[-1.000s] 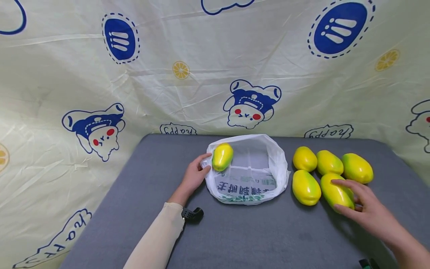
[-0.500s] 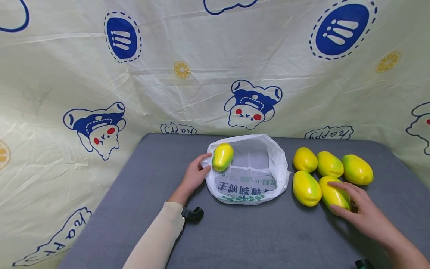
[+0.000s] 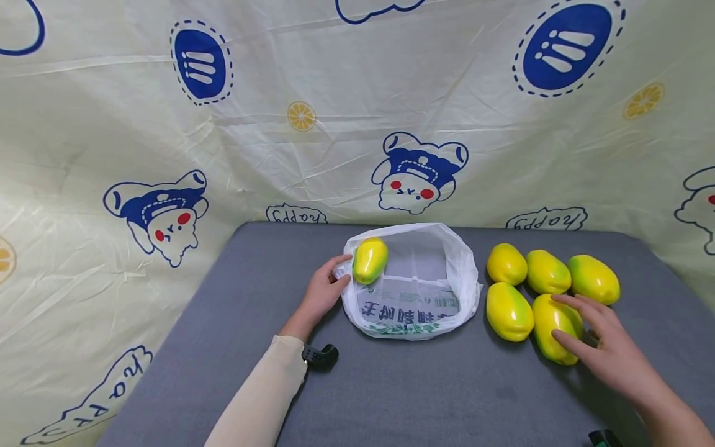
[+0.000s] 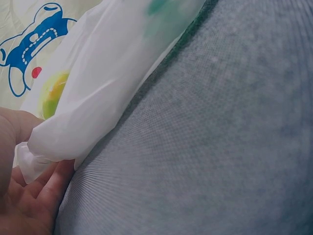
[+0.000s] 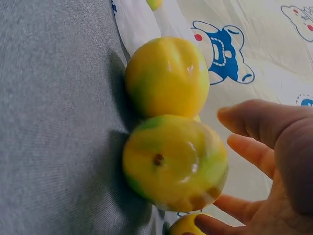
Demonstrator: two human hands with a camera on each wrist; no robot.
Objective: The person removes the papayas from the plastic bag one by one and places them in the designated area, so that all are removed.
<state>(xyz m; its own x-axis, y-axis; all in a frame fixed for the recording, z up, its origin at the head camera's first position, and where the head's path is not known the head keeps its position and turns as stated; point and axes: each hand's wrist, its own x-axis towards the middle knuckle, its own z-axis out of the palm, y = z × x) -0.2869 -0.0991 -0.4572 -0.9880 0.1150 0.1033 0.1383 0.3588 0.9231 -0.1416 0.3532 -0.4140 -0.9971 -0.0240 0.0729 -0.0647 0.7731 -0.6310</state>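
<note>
A white plastic bag [image 3: 466, 279] stands with its mouth open on the grey table, one yellow-green papaya [image 3: 370, 261] inside by its left wall. My left hand [image 3: 324, 287] pinches the bag's left edge; the left wrist view shows thumb and fingers on either side of the plastic [image 4: 83, 112]. Over at the right, my right hand [image 3: 606, 344] hovers with spread fingers over the near right papaya [image 3: 553, 326]. In the right wrist view that papaya [image 5: 171, 161] sits against its neighbour [image 5: 166, 78], with thumb and fingers [image 5: 249, 117] apart from it.
Beside the bag's right side lie the near left papaya [image 3: 509, 312] and a back row of papayas [image 3: 548, 272]. A patterned cloth [image 3: 335, 167] hangs behind the table [image 3: 413, 391]. A black strap device [image 3: 321, 356] is on the left wrist.
My right hand shifted the near right papaya left beside its neighbour and turned it, then its fingers came off it. The left hand and bag have stayed in place.
</note>
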